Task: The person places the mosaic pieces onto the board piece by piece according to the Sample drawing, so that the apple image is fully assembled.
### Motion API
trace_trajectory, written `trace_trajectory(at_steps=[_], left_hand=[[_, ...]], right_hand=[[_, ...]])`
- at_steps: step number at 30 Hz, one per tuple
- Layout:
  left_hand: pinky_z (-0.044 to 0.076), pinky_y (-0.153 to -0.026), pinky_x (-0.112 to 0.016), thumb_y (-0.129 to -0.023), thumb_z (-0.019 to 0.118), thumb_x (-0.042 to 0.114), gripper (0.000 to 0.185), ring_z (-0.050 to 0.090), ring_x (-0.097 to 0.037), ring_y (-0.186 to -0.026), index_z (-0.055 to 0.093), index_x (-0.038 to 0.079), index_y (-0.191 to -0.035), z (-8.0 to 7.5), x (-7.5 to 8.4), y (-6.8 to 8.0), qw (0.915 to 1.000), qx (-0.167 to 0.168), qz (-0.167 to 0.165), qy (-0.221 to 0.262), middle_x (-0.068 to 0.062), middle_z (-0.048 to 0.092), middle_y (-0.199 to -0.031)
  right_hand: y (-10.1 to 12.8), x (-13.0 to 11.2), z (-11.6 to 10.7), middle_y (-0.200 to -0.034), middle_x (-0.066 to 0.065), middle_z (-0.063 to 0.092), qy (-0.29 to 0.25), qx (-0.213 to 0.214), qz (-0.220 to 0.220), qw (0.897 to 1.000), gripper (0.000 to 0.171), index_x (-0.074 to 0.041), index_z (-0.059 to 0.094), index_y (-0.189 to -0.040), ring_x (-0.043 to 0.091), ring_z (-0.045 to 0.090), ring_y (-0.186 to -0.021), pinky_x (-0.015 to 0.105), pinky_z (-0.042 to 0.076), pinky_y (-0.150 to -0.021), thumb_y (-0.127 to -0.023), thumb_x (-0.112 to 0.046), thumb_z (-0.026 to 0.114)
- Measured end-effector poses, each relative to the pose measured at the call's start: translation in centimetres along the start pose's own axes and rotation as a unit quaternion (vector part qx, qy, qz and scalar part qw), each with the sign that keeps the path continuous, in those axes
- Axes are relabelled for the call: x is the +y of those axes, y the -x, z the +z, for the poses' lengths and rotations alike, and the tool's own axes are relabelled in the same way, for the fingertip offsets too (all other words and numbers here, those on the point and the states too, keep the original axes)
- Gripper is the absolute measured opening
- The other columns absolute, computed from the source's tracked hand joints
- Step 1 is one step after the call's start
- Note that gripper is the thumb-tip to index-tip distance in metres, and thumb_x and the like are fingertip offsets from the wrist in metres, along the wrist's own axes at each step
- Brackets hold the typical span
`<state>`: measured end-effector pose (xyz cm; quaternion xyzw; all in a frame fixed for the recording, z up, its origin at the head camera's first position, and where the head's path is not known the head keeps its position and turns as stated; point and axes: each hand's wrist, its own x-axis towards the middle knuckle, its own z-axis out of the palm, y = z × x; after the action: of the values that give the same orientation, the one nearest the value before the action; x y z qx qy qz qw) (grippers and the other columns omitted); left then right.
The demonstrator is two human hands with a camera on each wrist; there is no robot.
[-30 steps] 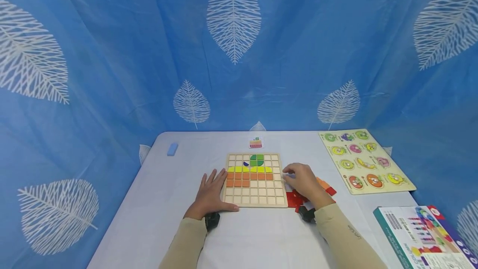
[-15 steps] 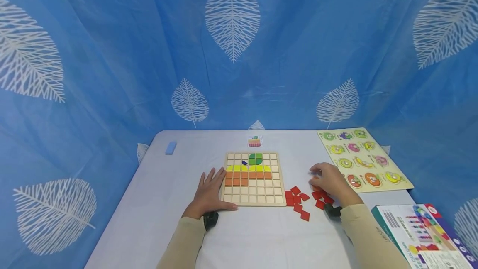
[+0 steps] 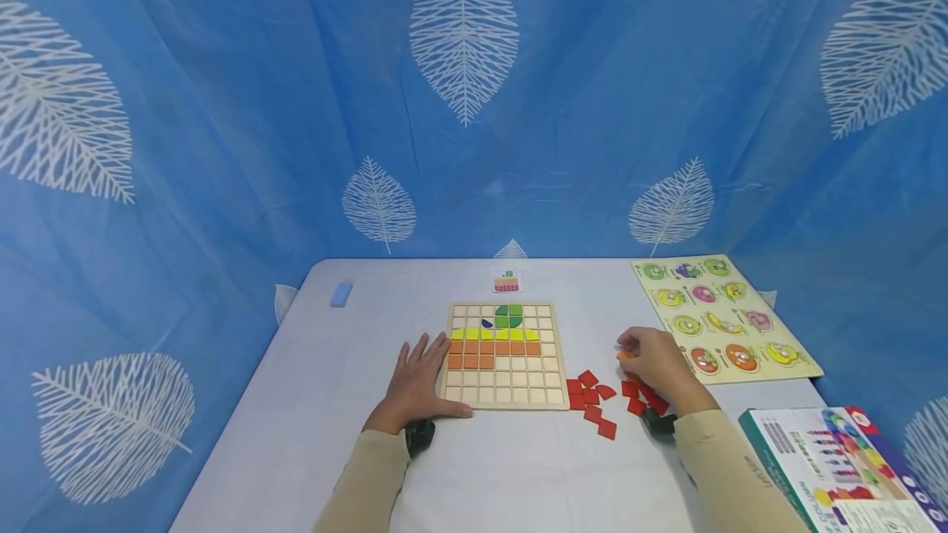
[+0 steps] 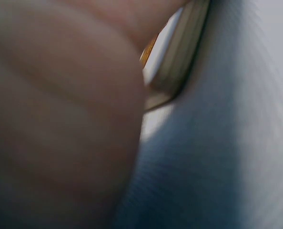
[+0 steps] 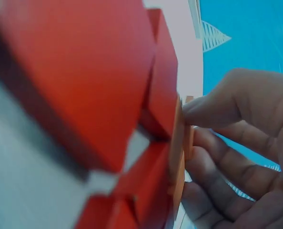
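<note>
- The small orange square tile [image 3: 625,354] sits at the fingertips of the right hand [image 3: 655,364], right of the board and at the far edge of the loose tiles; the fingers are curled and pinch it; the right wrist view shows fingertips [image 5: 206,112] closed on the thin orange edge
- The scattered red square tiles [image 3: 596,401] lie on the table between the board and that hand, some under the wrist
- The left hand [image 3: 416,381] lies flat with fingers spread and straight, on the table against the left edge of the square wooden grid board [image 3: 507,389]; it grips nothing
- The board carries green pieces on top, a yellow row, then orange rows, the second only part filled
- On the white table [image 3: 511,467]: a yellow fruit peg puzzle [image 3: 722,317] far right, a printed box [image 3: 837,463] near right, a small pattern card [image 3: 507,280] behind the board, a blue block [image 3: 341,294] far left
</note>
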<state>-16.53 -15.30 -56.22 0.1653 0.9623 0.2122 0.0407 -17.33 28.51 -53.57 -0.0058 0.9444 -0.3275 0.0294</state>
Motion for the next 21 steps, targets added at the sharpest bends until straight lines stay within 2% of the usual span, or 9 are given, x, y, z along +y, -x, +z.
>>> trace_trajectory(at_steps=[9,17,21], left_hand=[[0.002,-0.125,-0.059,-0.06,0.086,0.081,0.138,0.015,-0.036,-0.158,0.036,0.007,-0.164,-0.1,-0.1,-0.1,1.0,-0.001,0.003,0.001,-0.009,0.03,-0.17],[0.002,-0.125,-0.059,-0.06,0.085,0.08,0.137,0.015,-0.036,-0.158,0.035,0.007,-0.165,0.1,-0.1,-0.1,1.0,-0.001,0.003,0.003,-0.01,0.03,-0.17],[0.001,-0.125,-0.058,-0.059,0.085,0.082,0.138,0.013,-0.035,-0.159,0.035,0.009,-0.165,0.1,-0.1,-0.2,1.0,-0.002,-0.001,0.001,-0.008,0.029,-0.171]], right_hand=[[-0.9,-2.9,1.9,-0.105,0.01,0.072,-0.02,0.023,-0.056,0.998,0.03,0.0,0.076,-0.112,0.028,0.064,-0.094,0.052,0.057,-0.092,-0.083,0.001,0.083],[-1.4,-6.8,4.3,-0.105,0.004,0.07,-0.059,-0.016,-0.103,0.993,0.026,-0.002,0.077,-0.111,0.022,0.062,-0.091,0.044,0.059,-0.085,-0.086,0.003,0.079],[-1.6,-8.6,5.6,-0.104,0.0,0.07,-0.062,-0.033,-0.122,0.99,0.024,-0.006,0.077,-0.108,0.02,0.061,-0.092,0.041,0.058,-0.087,-0.085,0.001,0.081]])
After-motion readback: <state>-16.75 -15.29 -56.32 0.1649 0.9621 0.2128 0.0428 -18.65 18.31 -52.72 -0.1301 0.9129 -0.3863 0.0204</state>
